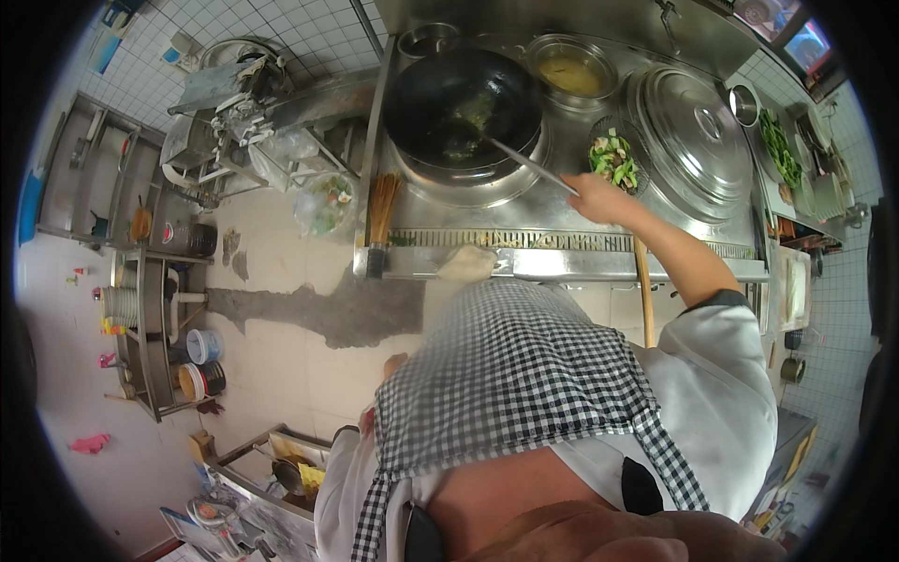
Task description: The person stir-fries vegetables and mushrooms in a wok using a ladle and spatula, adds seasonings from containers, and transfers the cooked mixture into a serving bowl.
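Observation:
My right hand (598, 199) is closed around the handle of a metal ladle (530, 165), whose far end reaches into a large black wok (421, 105) on the stove. Chopped greens (481, 109) lie in the bottom of the wok, partly hidden by the dark ladle head. Just beyond my right hand a clear bowl (642, 140) holds cut green vegetables (612, 161) and darker pieces. My left hand (395, 365) hangs low beside the checked apron (513, 351), mostly hidden by it; its fingers cannot be made out clearly.
Behind the wok stands a metal pot of yellowish liquid (572, 74). A large lidded pot (692, 140) is at the right. A bamboo brush (383, 211) and a folded cloth (467, 263) lie along the stove's front edge, near a slotted drain (562, 240). A wooden handle (643, 295) juts toward me.

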`<state>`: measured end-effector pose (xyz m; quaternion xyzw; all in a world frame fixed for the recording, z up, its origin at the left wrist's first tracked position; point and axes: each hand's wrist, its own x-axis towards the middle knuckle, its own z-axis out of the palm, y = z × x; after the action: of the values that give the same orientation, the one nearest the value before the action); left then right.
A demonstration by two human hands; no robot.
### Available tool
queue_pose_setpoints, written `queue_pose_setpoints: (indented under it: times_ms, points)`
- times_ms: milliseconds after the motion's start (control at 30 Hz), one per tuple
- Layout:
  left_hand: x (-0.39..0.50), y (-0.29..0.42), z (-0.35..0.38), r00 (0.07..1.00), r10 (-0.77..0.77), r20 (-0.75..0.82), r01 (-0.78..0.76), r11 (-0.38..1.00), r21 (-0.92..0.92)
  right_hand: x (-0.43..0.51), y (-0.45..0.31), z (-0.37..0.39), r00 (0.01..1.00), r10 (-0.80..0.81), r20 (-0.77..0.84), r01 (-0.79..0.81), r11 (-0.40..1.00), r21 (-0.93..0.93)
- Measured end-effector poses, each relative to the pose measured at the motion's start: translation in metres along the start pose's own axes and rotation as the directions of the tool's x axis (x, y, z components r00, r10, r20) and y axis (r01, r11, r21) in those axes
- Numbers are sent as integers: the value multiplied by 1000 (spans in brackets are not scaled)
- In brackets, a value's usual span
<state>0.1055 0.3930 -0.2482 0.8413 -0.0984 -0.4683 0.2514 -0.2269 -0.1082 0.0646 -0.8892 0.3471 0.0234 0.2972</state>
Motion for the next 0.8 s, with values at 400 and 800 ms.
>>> queue_pose_setpoints:
  times_ms: [400,800]
  points:
    - [13,1,-18,995,41,90,-49,996,78,33,-4,50,957,198,-209,-241,950,-200]
    - [6,25,10,897,-41,439,-139,918,371,-57,67,80,827,433,-358,-326,889,322]
